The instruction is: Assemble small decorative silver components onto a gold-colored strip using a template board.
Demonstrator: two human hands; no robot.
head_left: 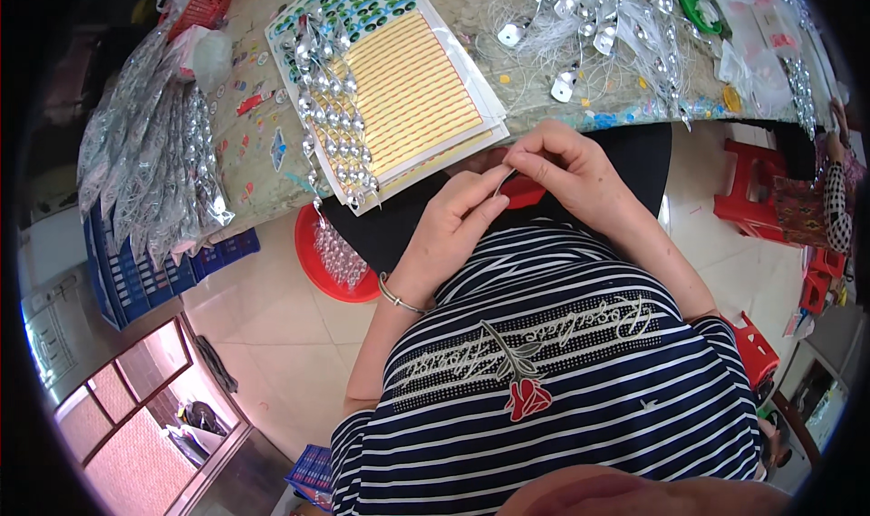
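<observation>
My left hand point(458, 215) and my right hand point(573, 173) meet just off the table's front edge, thumbs and forefingers pinched close together. Between them curves a thin thread-like strand point(505, 183), too fine to tell its exact kind. Just beyond my left hand lies a stack of sheets, the top one yellow with red lines point(426, 86). Across its left side are strands of silvery faceted beads point(331, 95), and their lower end hangs over the edge. Farther off, past my right hand, is a tangle of clear threads with silver beads point(625, 31) and small white tags point(563, 86).
Bagged silvery bead strands point(168, 154) hang over the table's left edge above a blue crate point(149, 285). A red basin point(313, 262) with beads sits below the table. Red stools point(757, 190) stand at right, near another person's checkered sleeve point(837, 208). A green tray point(696, 4) lies far right.
</observation>
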